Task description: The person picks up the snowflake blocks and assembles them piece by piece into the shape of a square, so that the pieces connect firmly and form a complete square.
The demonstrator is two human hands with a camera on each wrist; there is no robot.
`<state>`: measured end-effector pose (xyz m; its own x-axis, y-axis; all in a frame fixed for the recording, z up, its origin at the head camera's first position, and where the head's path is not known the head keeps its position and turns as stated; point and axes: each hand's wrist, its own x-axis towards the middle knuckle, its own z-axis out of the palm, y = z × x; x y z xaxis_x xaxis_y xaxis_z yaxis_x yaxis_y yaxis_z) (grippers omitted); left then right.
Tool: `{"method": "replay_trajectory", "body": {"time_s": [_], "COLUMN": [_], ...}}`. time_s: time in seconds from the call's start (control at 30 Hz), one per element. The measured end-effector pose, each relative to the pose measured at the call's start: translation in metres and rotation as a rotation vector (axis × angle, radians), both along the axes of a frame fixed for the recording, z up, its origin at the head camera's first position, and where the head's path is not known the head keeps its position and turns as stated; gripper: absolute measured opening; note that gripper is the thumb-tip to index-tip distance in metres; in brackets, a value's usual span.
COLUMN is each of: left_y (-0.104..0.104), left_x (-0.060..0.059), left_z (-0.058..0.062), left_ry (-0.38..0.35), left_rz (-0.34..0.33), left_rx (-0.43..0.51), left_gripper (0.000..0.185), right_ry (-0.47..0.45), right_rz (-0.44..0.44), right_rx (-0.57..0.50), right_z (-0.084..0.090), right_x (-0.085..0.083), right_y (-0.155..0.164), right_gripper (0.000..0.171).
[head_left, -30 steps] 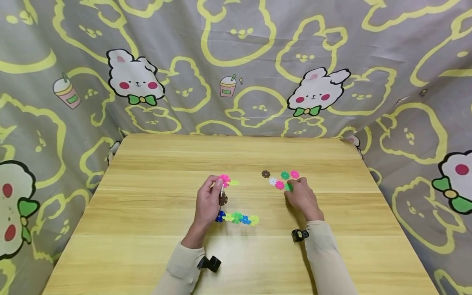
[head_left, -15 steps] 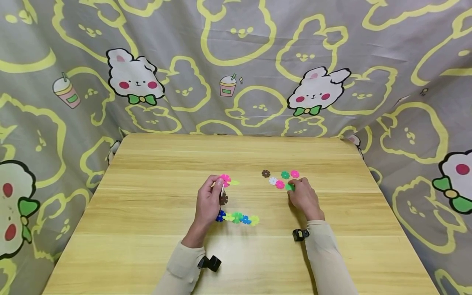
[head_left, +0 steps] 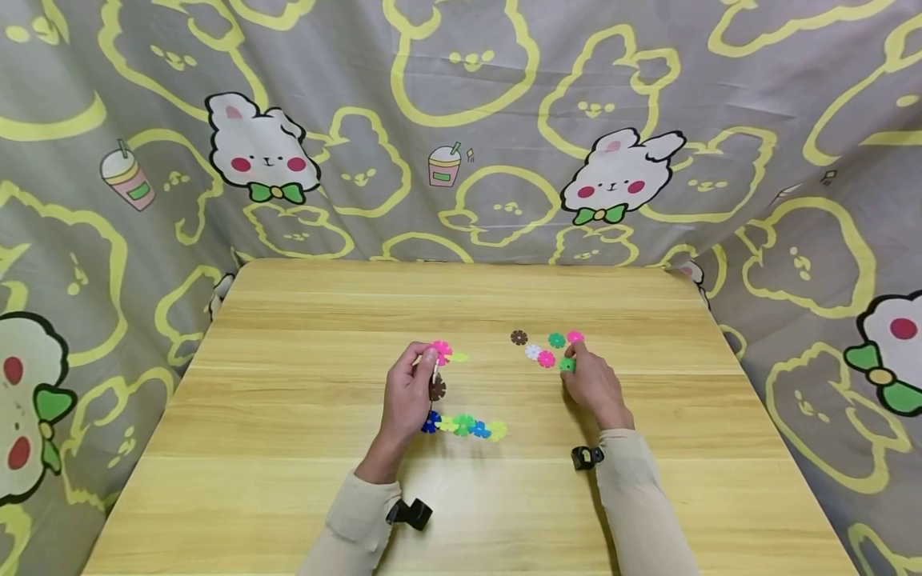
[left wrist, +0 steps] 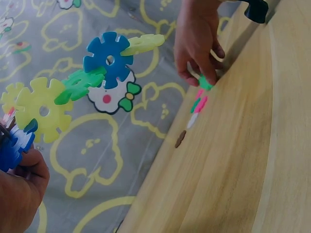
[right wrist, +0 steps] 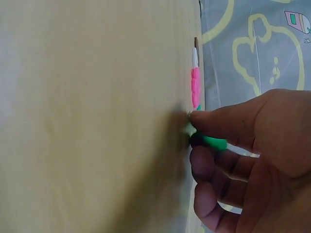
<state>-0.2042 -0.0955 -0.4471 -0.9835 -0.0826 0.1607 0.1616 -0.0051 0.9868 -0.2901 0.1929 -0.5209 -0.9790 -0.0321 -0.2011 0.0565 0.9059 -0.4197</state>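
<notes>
In the head view my left hand grips a joined string of flower-shaped interlocking discs. A pink disc shows by the thumb, with a brown disc below it. From the hand's lower side a row of blue, yellow and green discs sticks out to the right, raised off the table. My right hand is at the loose discs and pinches a green disc between thumb and finger, close to the tabletop. The green disc looks tilted in the right wrist view; its far part is hidden by the fingers.
Beside the right hand several loose discs lie flat: a brown one, a white one, a darker green one, and pink ones. The wooden table meets a patterned curtain at its back and sides.
The right hand's fingers have shifted slightly over the green disc, leaving more of it showing. My left hand and its joined discs stay almost where they were.
</notes>
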Motion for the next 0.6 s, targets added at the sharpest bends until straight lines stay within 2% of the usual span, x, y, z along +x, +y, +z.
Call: {"method": "replay_trajectory", "body": {"time_s": [0.17, 0.43, 0.6], "left_y": [0.000, 0.002, 0.003], "left_x": [0.000, 0.000, 0.001], "left_z": [-0.001, 0.000, 0.000], "left_ry": [0.000, -0.006, -0.013], "left_rz": [-0.004, -0.010, -0.003], "left_rx": [-0.001, 0.002, -0.001], "left_gripper": [0.025, 0.024, 0.023], "right_ry": [0.041, 0.171, 0.277], "right_rz": [0.040, 0.114, 0.200], "right_rx": [-0.046, -0.305, -0.433], "right_z": [0.004, 0.026, 0.045], "right_x": [0.004, 0.018, 0.028], "right_y": [-0.008, -0.040, -0.059], "right_gripper": [0.031, 0.032, 0.032]}}
